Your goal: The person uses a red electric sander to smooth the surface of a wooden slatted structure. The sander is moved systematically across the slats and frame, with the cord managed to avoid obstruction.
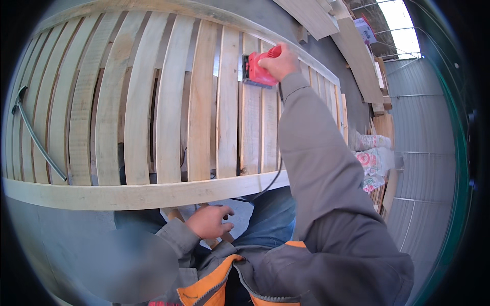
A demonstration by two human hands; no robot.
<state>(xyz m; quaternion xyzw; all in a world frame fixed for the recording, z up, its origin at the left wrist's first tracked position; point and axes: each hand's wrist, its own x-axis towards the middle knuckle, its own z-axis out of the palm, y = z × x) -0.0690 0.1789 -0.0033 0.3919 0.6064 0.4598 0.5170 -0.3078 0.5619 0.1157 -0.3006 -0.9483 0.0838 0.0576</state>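
My right hand [284, 63] is closed around a red electric sander [261, 69], its arm stretched far out. The sander's flat pad rests on the pale slats of a large wooden slatted frame [199, 112], toward the frame's far right side. A black cord [273, 179] hangs over the frame's near rail and drops in front of my legs. My left hand [208, 222] is below the near rail, close to my lap. Its fingers are loosely bent and apart, with nothing visible in them.
On the left slats lies a thin metal rod with a black crosspiece [38, 130]. Long boards [352, 56] are stacked beyond the frame at the right. White sacks [375, 158] sit beside a corrugated wall [426, 153]. A blurred round patch covers the lower left.
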